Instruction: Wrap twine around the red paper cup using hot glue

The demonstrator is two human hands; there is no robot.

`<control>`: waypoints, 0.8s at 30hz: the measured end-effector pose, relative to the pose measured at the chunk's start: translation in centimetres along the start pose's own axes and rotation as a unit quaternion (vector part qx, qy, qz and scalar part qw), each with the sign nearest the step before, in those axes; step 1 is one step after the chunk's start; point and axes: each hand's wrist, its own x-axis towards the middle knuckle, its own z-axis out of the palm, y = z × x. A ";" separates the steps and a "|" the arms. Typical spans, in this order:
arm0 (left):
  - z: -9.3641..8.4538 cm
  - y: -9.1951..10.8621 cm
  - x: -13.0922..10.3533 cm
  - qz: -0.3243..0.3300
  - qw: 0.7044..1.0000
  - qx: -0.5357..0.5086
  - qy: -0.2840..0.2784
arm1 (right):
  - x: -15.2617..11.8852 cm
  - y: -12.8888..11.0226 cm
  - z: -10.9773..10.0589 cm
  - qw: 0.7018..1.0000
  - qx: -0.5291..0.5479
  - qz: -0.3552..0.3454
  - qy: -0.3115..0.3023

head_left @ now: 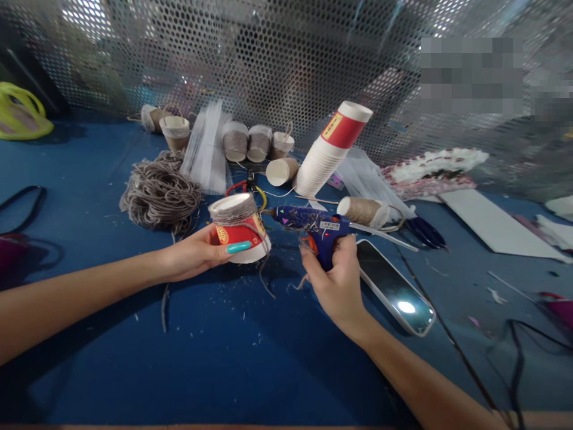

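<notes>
My left hand (pixel 203 251) is closed around a red and white paper cup (pixel 242 236). Grey cord (pixel 235 209) is wound round one end of the cup, and a loose tail of it hangs down the right side. In my right hand (pixel 338 280) is a blue hot glue gun (pixel 308 221), gripped by its handle with fingers at the orange trigger. Its nozzle points left, close to the cup's side; whether it touches I cannot tell. A glue stick (pixel 382 235) sticks out of the gun's back.
Behind the cup lie a bundle of grey cord (pixel 161 191), plastic glue sticks (pixel 208 149) and several cord-wrapped cups (pixel 236 142). A stack of paper cups (pixel 324 158) leans near the perforated metal screen (pixel 277 54). On the right are a phone (pixel 396 289) and white board (pixel 501 224).
</notes>
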 end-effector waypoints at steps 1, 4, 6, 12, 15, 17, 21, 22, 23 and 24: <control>0.0 0.0 0.0 -0.003 1.000 0.001 0.002 | 0.0 0.0 0.0 1.000 -0.002 0.000 0.001; 0.1 0.1 -0.1 -0.009 1.000 -0.002 0.009 | 0.1 -0.1 0.1 1.000 -0.005 0.001 0.002; 0.1 0.0 -0.1 -0.011 1.000 -0.002 0.013 | 0.1 -0.1 0.1 1.000 -0.009 0.003 0.002; 0.0 0.0 -0.1 0.002 1.000 0.010 -0.009 | 1.0 0.5 0.1 0.998 -0.046 0.033 0.022; 0.3 0.5 0.0 -0.003 1.000 0.020 -0.001 | 1.9 1.1 0.1 0.995 -0.063 0.067 0.042; 0.6 1.0 0.0 -0.008 0.999 0.034 0.026 | 2.5 1.6 0.1 0.995 -0.036 0.083 0.032; 1.0 1.8 0.1 -0.004 0.996 0.053 0.076 | 2.8 2.9 0.3 0.997 0.019 0.067 0.017; 1.0 1.9 0.1 -0.003 0.995 0.059 0.083 | 2.8 3.3 0.4 0.998 0.009 0.056 0.025; 0.9 1.9 0.1 0.001 0.994 0.065 0.090 | 2.7 3.6 0.5 0.998 -0.011 0.044 0.035; 0.8 1.9 0.2 0.006 0.993 0.070 0.097 | 2.6 3.9 0.5 0.998 -0.039 0.030 0.051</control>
